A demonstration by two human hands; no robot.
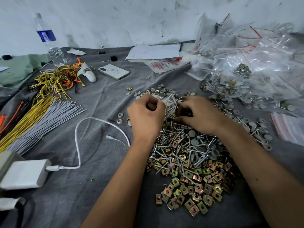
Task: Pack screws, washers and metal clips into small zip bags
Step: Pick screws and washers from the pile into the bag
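Observation:
My left hand grips a small clear zip bag that holds some screws. Just right of the bag, my right hand reaches down into the pile with curled fingers; its fingertips are hidden, so what they hold is unclear. Below both hands spreads a heap of silver screws mixed with gold-coloured square metal clips. Grey round washers lie scattered beyond the hands and to the right.
Filled and empty zip bags pile up at the right. A phone, water bottle, coloured wire bundles, a white charger with its cable and papers lie on the grey cloth.

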